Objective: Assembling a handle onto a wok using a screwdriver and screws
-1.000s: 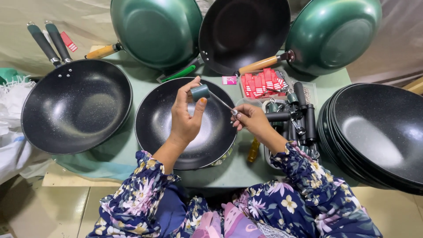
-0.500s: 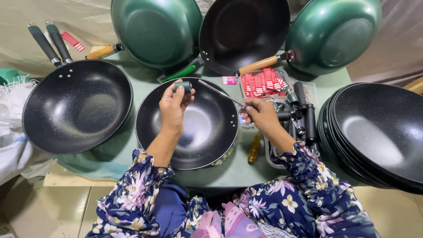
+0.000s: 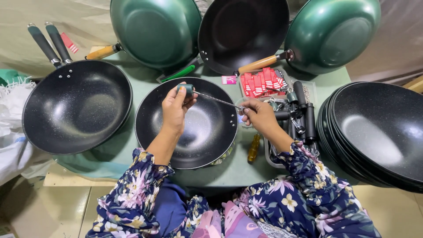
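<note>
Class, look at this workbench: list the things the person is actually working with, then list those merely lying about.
In use:
left hand
right hand
screwdriver
middle black wok

Lying about:
left black wok
stacked black woks
green woks
red packets
black handles

Your bench [image 3: 145, 90] has a pale green cover. On it sit a black pan [image 3: 77, 108] at left, another black pan [image 3: 187, 125] in the middle, a stack of black pans [image 3: 374, 132] at right, a tray of handles [image 3: 299, 119], and red packets [image 3: 260, 83].
</note>
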